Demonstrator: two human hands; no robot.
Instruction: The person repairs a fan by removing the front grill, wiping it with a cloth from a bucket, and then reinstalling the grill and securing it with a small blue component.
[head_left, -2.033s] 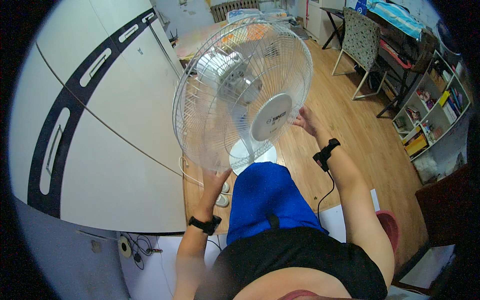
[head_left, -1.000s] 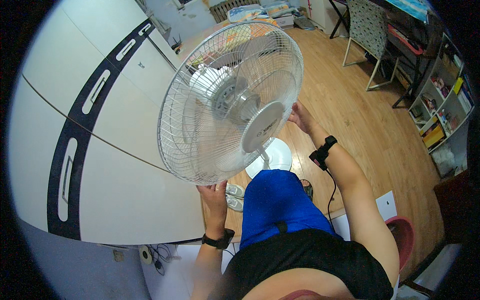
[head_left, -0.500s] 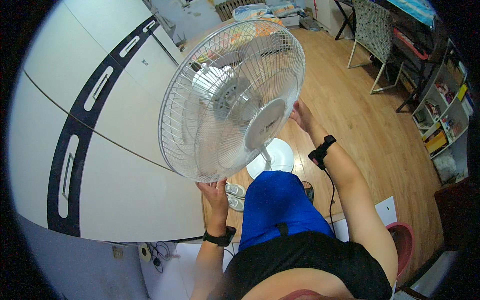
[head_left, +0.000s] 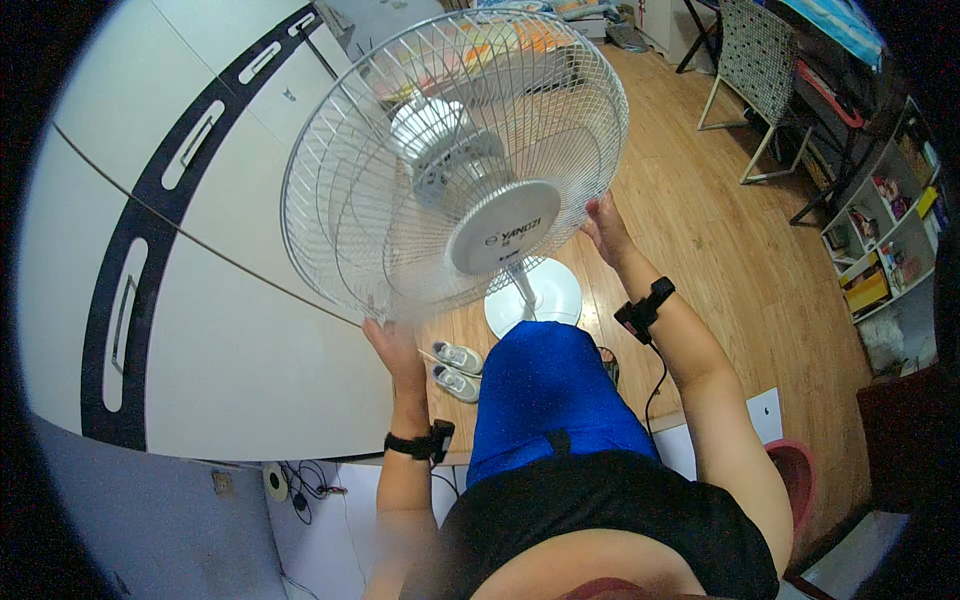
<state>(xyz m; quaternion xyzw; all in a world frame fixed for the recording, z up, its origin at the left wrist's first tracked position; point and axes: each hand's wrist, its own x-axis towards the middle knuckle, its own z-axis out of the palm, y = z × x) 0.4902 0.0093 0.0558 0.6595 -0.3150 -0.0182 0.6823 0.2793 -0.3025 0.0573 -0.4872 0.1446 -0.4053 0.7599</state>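
Note:
A white standing fan with a round wire guard (head_left: 335, 225) is in front of me, its head tilted upward. The guard has a pale disc (head_left: 503, 228) at its centre, and the white motor housing (head_left: 430, 130) shows behind the wires. My left hand (head_left: 397, 350) is at the guard's lower left rim, its fingers on the wires and partly blurred. On the right rim my right hand (head_left: 607, 232) grips the guard, with the thumb towards me. The fan's round base (head_left: 563, 300) stands on the floor beyond my knees, joined to a short pole.
Left of the fan rises a white wardrobe (head_left: 270, 370) with dark handle strips. White shoes (head_left: 458, 370) lie by my legs. A dotted chair (head_left: 755, 65) and a shelf unit (head_left: 880, 240) stand on the right. A red basin (head_left: 795, 480) is beside me, and cables (head_left: 305, 490) lie lower left.
The fan's guard has swung leftward and turned more towards me, so its centre disc shows fuller. My left hand has moved left and upward with the rim; my right hand stays at the right rim.

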